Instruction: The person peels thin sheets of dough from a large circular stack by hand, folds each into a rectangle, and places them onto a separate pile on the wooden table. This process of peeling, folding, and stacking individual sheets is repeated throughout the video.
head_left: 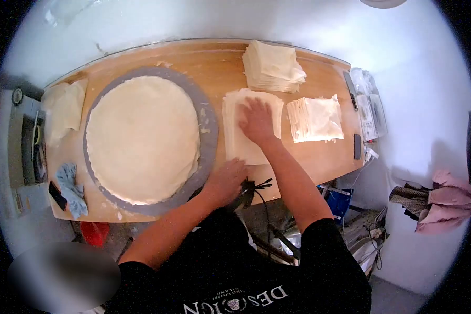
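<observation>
My right hand lies palm down, fingers spread, on the upper part of a pale stack of thin dough sheets. At the near end of that stack, close to the table's front edge, is my left hand; its fingertips reach the sheets' corner and its fingers are mostly hidden from above. Behind the stack is a taller, uneven pile of dough sheets. A smaller squarish pile of dough sheets sits to its right. On the left, a large round sheet of dough covers most of a grey round mat.
The wooden table backs onto a white wall. At its left are a folded pale sheet, a blue cloth and a dark phone. A dark slim object and plastic packages line the right edge. Cables hang near my waist.
</observation>
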### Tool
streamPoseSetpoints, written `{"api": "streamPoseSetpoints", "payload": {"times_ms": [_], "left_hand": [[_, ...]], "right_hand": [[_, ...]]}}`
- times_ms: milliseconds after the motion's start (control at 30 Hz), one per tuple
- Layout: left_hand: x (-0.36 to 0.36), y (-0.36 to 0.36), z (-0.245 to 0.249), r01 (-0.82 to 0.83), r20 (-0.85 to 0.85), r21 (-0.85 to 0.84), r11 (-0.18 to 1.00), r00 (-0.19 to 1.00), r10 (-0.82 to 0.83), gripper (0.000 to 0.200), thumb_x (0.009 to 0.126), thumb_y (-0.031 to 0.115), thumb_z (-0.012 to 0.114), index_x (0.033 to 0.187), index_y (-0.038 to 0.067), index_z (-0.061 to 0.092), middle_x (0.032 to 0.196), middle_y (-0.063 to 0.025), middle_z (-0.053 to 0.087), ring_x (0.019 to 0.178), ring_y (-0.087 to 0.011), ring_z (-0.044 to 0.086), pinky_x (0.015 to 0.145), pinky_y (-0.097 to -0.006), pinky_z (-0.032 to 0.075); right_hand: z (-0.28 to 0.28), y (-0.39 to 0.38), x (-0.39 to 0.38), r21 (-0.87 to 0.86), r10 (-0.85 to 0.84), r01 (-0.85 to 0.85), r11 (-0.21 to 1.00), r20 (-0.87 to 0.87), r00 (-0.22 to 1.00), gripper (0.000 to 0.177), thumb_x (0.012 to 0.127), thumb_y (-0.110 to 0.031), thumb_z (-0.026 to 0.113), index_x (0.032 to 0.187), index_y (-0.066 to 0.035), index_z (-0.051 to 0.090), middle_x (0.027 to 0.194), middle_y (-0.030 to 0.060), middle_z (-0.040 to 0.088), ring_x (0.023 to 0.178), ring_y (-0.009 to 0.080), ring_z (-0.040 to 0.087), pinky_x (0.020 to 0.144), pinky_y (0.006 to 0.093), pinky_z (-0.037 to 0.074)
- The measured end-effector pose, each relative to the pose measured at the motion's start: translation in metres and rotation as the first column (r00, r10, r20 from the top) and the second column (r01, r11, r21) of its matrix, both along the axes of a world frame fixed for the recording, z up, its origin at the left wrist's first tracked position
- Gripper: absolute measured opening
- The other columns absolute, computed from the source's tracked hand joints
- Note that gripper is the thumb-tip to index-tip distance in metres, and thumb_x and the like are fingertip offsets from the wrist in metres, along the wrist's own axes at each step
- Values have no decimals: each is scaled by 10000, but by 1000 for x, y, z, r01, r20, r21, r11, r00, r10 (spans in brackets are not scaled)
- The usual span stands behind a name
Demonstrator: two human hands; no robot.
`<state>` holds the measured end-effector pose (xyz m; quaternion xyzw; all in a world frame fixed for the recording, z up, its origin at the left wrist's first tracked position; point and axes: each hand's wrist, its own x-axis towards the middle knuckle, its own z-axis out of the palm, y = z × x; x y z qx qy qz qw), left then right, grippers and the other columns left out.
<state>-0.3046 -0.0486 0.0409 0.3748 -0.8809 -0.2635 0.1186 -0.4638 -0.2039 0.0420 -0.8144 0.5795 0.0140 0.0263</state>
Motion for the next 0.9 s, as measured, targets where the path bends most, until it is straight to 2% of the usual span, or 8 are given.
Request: {"api": "streamPoseSetpoints", "payload": {"times_ms": [67,133,200,300,433,500,733,900], "left_hand": [[39,28,-15,-177,-141,304,936,964,227,589,797,150,652,1343,59,451,1391,-207,414,1301,-392,378,1090,-463,329],[84,37,-5,-348,66,412,842,933,353,523,790,130,648,1289,61,506,1288,-197,498,1187,-392,468,1006,-478,399],[134,66,-43,-484,72,285,827,872,485,493,717,79,686,1193,64,558,1195,-165,554,1130,-347,505,917,-456,443],[186,91,-56,-577,68,73,813,817,573,497,668,60,723,1140,58,569,1137,-151,552,1085,-341,516,896,-430,452],[223,98,-64,-580,90,12,814,812,577,500,632,54,744,1103,54,575,1097,-142,541,1036,-340,519,871,-420,457],[229,92,-66,-545,67,83,834,838,541,470,626,39,738,1064,52,570,1050,-131,530,992,-333,521,847,-414,461],[238,83,-67,-535,72,184,825,844,532,313,690,25,682,985,55,581,994,-120,531,962,-319,529,828,-422,469],[244,83,-63,-525,45,256,812,845,532,279,752,59,660,1023,57,593,1023,-137,558,994,-330,537,846,-424,469]], "right_hand": [[11,12,24,-119,4,22,993,214,977,426,847,-281,611,1240,-129,551,1358,111,471,1289,342,390,1077,498,286],[-5,34,53,-197,62,28,980,439,896,248,829,-202,608,1050,-93,640,1137,141,604,1105,332,539,946,424,441],[-16,55,91,301,-201,41,953,521,830,229,831,-210,610,1025,-92,638,986,134,650,874,324,632,783,443,509],[-84,73,122,421,-344,101,901,555,757,244,792,-234,656,981,-79,647,869,141,668,794,330,644,738,444,513],[-110,84,149,454,-591,393,800,485,644,264,731,-240,706,935,-79,662,797,146,673,762,315,651,720,424,515],[-123,79,151,435,-634,461,773,521,572,192,718,-156,737,850,-33,673,781,89,694,722,210,663,683,342,522],[-138,69,149,462,-661,474,750,503,557,146,702,-128,729,784,-24,667,728,89,682,643,183,633,607,320,496],[-133,70,154,333,-502,376,865,548,669,135,708,-127,720,761,-22,654,720,87,674,650,169,629,597,314,487]]}}
